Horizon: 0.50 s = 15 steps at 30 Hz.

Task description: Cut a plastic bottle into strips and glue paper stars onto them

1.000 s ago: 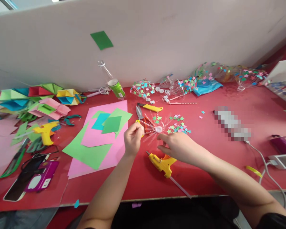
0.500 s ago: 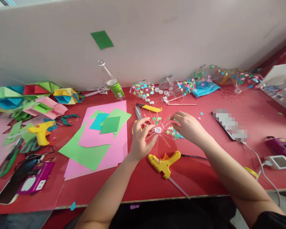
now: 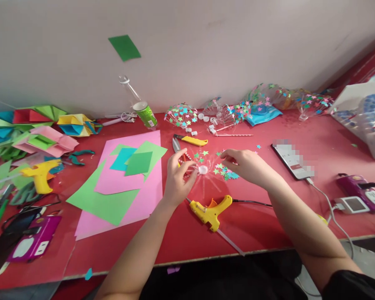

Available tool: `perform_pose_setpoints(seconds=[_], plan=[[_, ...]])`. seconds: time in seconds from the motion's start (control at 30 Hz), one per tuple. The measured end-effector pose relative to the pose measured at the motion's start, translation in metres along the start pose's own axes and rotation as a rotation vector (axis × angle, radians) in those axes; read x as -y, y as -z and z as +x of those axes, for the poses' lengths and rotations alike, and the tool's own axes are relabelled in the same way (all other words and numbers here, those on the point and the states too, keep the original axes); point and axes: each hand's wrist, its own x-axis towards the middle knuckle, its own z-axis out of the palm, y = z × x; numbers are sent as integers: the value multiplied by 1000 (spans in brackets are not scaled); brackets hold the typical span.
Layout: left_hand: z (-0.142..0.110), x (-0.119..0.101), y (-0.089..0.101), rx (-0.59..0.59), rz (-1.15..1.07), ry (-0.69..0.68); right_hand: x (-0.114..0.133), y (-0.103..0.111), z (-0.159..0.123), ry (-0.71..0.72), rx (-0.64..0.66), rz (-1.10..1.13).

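On the table between my hands lies a clear plastic bottle piece [image 3: 203, 170], cut into strips that spread around its white neck. My left hand [image 3: 178, 177] is at its left edge, thumb and fingers curved and apart around some strips. Whether they touch is unclear. To the right, my right hand [image 3: 245, 166] hovers by the strip ends and a pile of small paper stars [image 3: 226, 173]. Its fingers are bent and slightly apart, with nothing visible between them. Several green stars [image 3: 201, 159] lie among the strips. Pliers [image 3: 176, 146] lie partly hidden behind my left hand.
A yellow glue gun [image 3: 211, 211] lies in front of my hands. A yellow cutter knife [image 3: 194, 141] lies behind them. Coloured paper sheets [image 3: 143, 200] are at left. Star-covered plastic pieces [image 3: 181, 115] line the wall. A phone [image 3: 292, 160] with a cable lies right.
My left hand has gone from a closed pinch to curved, parted fingers beside the strips. My right hand has moved up and right, from near the bottle neck to the star pile.
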Motion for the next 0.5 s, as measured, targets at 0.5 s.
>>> perform_pose_setpoints(seconds=[0.5], plan=[[2, 3, -2, -14, -75, 38, -50, -53, 3, 30, 141, -285]])
